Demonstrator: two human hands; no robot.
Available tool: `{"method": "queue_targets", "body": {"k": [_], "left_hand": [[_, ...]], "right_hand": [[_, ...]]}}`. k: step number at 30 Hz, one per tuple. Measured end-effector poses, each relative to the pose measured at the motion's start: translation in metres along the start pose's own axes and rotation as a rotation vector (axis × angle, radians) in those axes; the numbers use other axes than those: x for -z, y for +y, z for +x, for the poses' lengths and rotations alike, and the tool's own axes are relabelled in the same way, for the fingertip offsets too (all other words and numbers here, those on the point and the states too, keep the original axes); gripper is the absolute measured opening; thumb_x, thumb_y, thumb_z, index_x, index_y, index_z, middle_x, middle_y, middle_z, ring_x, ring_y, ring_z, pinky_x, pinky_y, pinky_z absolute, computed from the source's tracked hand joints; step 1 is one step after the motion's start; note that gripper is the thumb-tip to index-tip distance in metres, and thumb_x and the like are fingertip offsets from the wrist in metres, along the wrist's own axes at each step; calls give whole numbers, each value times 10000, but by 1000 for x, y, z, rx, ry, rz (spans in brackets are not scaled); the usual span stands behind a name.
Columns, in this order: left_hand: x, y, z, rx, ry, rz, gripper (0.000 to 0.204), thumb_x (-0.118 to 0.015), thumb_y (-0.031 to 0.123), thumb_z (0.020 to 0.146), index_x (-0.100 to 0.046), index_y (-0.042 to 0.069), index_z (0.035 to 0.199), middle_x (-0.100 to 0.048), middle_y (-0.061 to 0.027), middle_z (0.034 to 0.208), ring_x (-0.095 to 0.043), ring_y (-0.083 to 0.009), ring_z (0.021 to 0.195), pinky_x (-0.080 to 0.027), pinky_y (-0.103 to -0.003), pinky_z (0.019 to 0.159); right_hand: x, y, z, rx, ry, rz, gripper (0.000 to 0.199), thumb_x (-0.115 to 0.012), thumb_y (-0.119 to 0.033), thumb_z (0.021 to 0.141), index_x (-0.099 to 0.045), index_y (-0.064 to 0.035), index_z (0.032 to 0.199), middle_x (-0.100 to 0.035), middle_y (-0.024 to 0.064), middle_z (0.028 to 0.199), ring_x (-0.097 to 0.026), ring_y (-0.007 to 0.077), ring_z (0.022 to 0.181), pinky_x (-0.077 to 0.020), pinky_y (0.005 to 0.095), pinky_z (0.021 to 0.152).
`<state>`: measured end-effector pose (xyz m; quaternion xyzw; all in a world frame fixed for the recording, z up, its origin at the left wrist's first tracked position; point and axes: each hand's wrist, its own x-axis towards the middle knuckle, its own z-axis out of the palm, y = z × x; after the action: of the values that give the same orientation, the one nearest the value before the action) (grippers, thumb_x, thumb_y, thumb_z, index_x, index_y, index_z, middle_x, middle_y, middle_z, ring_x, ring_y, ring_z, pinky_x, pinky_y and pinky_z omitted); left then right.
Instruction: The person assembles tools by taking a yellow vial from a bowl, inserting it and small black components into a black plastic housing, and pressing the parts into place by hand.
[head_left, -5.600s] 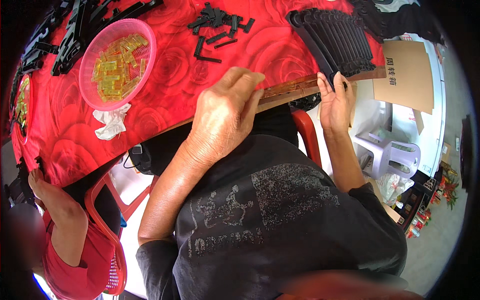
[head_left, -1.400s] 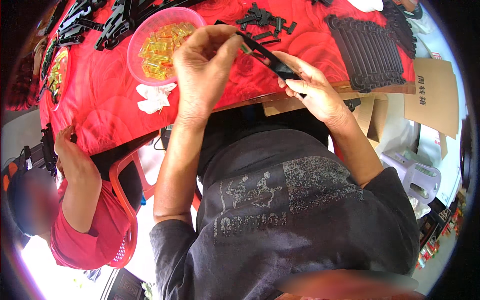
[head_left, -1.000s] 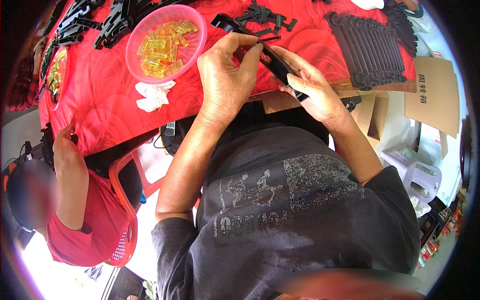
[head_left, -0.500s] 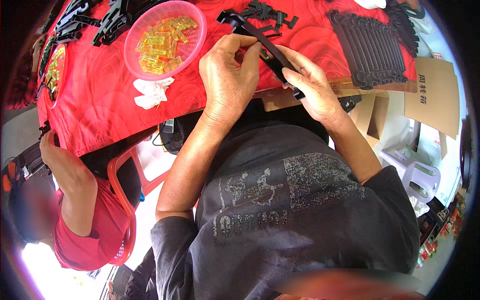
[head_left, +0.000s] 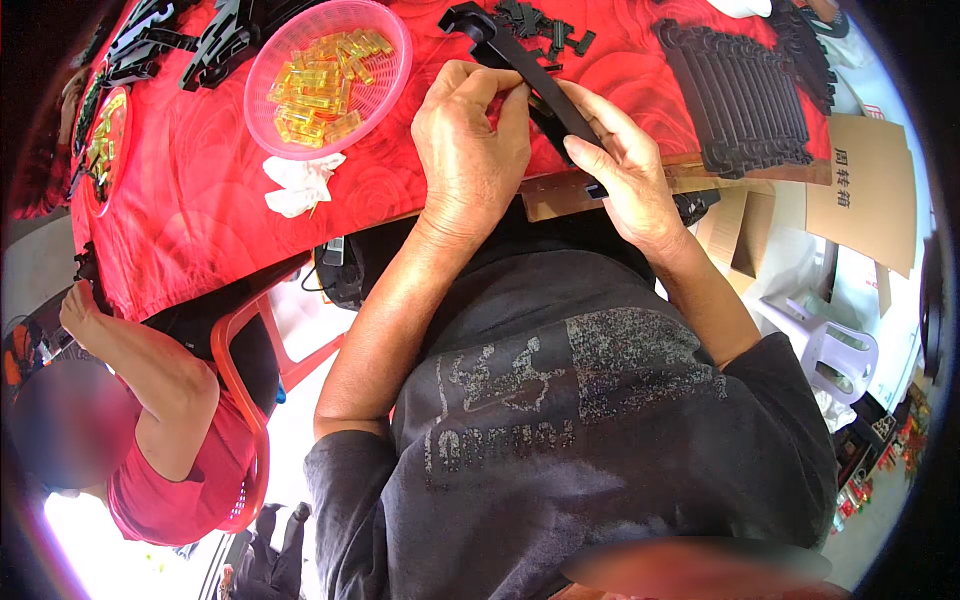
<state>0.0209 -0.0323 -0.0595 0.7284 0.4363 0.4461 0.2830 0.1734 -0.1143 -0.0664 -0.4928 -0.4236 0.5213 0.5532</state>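
Note:
A long black plastic bar (head_left: 545, 88) with a hooked, wider end slants across the front of the table. My right hand (head_left: 632, 172) is closed round its lower part, with the thumb on top and the fingers beneath. My left hand (head_left: 468, 150) pinches thumb and forefinger together against the bar's left side, near its middle. Whatever lies between those fingertips is hidden. Left of my left hand, a pink mesh basket (head_left: 397, 88) holds several clear yellow pieces (head_left: 318, 92). Small black plastic parts (head_left: 545, 28) lie just beyond the bar.
A red patterned cloth (head_left: 190, 225) covers the table. Crumpled white tissue (head_left: 300, 185) lies near its edge. Black bars (head_left: 735, 100) are lined up on the right, with a cardboard box (head_left: 745, 228) below. At left, a co-worker in red (head_left: 190, 480) sits on a red chair (head_left: 262, 420).
My left hand has shifted slightly right along with the bar's hooked end. My right hand keeps its grip. The co-worker's hand has moved lower and nearer to them.

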Motion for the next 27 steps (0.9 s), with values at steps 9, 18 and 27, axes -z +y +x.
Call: {"method": "queue_targets", "body": {"k": [9, 18, 27], "left_hand": [[-3, 3, -15, 15, 11, -64, 240, -679, -14, 847, -691, 4, 1086, -646, -127, 941, -633, -179, 786, -512, -298, 719], [2, 12, -18, -111, -92, 114, 318, -669, 3, 832, -676, 27, 1149, -606, -170, 1005, -632, -328, 914, -522, -389, 807], [-8, 8, -17, 208, -12, -212, 518, -715, 75, 812, -495, -76, 1255, -606, -197, 1026, -636, -296, 888, -525, -403, 784]], "right_hand": [[3, -1, 0, -3, 49, 98, 537, -642, -68, 949, -441, 54, 1431, -539, 141, 1404, -502, 185, 1304, -378, 311, 1110], [7, 1, 0, -34, 71, 195, 499, -595, -32, 962, -444, 56, 1429, -549, 139, 1390, -511, 182, 1297, -386, 313, 1107], [9, -3, -3, -67, 38, 290, 476, -572, -37, 973, -450, 51, 1425, -556, 122, 1389, -520, 172, 1288, -383, 313, 1110]]}}
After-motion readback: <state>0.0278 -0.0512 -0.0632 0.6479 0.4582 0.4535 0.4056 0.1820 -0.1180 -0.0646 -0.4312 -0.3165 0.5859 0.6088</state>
